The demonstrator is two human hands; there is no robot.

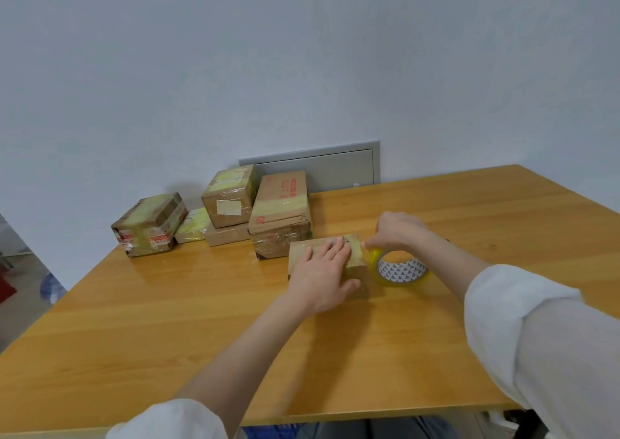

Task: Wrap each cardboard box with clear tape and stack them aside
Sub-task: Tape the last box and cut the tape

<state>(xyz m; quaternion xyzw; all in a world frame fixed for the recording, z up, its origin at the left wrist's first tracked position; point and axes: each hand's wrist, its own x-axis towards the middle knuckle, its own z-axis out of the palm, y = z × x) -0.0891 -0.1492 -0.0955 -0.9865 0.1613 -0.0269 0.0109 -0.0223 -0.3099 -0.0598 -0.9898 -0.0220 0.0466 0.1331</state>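
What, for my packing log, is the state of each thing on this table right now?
small box: on the table, partly taped, under the left hand.
left hand: flat, fingers straight, pressing the small box's top.
right hand: gripping the tape roll.
tape roll: held at the small box's right end.
back boxes: taped, by the wall, some stacked.

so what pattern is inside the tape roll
White with small dark triangles on the tape roll; head view.
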